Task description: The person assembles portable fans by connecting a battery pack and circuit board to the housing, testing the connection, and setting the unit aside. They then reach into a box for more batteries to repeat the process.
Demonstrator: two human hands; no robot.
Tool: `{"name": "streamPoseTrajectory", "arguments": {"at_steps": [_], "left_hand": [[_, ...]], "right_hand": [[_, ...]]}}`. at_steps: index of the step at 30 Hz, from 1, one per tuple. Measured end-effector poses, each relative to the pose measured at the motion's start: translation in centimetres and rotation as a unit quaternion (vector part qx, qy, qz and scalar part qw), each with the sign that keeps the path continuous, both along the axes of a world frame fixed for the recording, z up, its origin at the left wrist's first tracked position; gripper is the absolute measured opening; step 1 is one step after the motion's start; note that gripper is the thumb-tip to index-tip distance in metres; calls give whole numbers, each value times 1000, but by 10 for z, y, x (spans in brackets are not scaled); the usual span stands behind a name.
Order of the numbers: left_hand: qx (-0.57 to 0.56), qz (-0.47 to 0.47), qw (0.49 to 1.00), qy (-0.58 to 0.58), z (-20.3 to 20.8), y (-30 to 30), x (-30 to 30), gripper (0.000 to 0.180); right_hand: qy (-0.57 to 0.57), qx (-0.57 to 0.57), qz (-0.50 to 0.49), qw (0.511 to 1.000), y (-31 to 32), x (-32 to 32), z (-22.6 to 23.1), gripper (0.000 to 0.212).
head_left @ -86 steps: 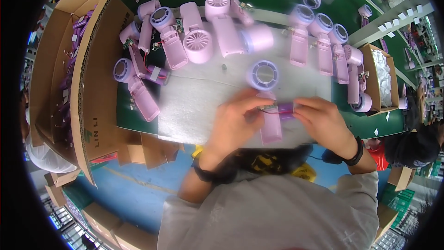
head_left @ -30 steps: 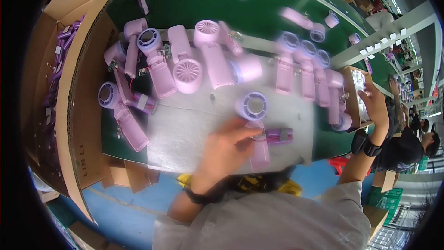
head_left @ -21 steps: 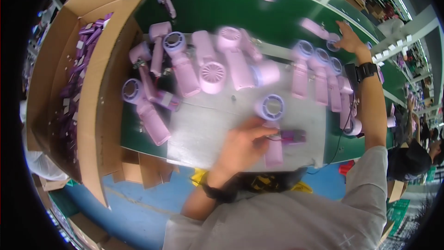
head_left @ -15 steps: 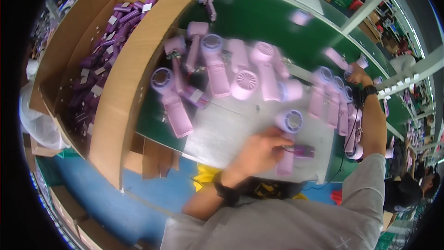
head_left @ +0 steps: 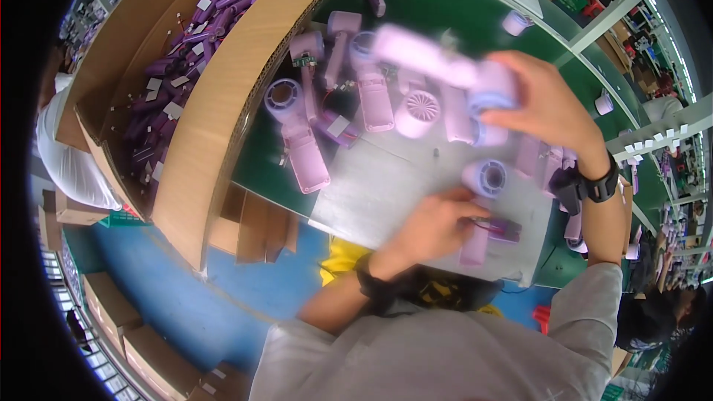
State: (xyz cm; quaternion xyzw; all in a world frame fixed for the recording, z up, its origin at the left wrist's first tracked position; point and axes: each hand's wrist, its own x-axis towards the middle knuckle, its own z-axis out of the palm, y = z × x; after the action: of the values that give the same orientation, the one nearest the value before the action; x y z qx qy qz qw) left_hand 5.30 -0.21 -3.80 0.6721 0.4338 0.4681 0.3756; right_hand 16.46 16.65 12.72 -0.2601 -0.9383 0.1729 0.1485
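Right hand (head_left: 546,108) has lifted a blurred, smooth lilac plastic fan (head_left: 445,67).

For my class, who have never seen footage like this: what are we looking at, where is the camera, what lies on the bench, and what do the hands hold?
There is no machine: a person works with bare hands, filmed from a fisheye camera on their head looking down, so straight edges bend. The right hand lifts a blurred pink fan above the green bench. The left hand rests on another fan lying on a grey mat. More pink fans lie about, and a cardboard box of purple parts stands at the left.
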Motion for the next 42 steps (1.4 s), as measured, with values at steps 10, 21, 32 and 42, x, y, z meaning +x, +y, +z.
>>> {"name": "streamPoseTrajectory", "arguments": {"at_steps": [10,21,32,42], "left_hand": [[46,24,999,-3,-4,-4,1,32],[-13,21,999,21,3,-8,-5,31],[-3,39,999,15,6,-7,-10,35],[31,40,995,85,12,-11,-13,36]], "right_hand": [[-212,-45,-40,976,-79,-61,-40,67],[-75,-54,-66,994,-103,39,-26,53],[-20,-376,-91,922,-132,108,-83,57],[225,-741,-31,631,-159,111,-91,87]]}}
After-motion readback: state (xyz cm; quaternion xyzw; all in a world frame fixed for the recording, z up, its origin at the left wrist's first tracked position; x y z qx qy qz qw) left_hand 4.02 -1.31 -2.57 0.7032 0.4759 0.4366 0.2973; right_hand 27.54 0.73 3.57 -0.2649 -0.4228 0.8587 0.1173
